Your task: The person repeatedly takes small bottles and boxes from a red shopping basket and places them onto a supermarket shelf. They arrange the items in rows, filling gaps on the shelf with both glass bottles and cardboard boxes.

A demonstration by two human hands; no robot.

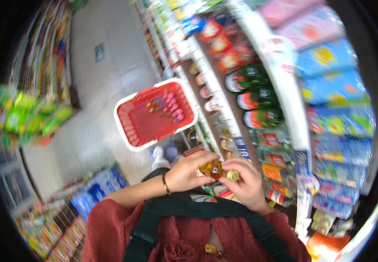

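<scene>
Close before my chest, my left hand (pixel 188 172) holds a small amber bottle (pixel 212 169), its fingers wrapped around the side. Part of a label peeks out near the palm. My right hand (pixel 248 183) is right beside it, fingertips against the bottle's edge. Between the right thumb and fingers sits a round gold-coloured cap (pixel 232 176). The cap is apart from the amber bottle; whether anything hangs beneath it is hidden by the hand.
On the floor ahead stands a red shopping basket (pixel 143 126) with pink-topped items inside. Shelves of green glass bottles (pixel 256 98) and blue cartons (pixel 326 88) line the right. Wrapped blue bottle packs (pixel 98 188) lie at left, below bright green packets (pixel 28 116).
</scene>
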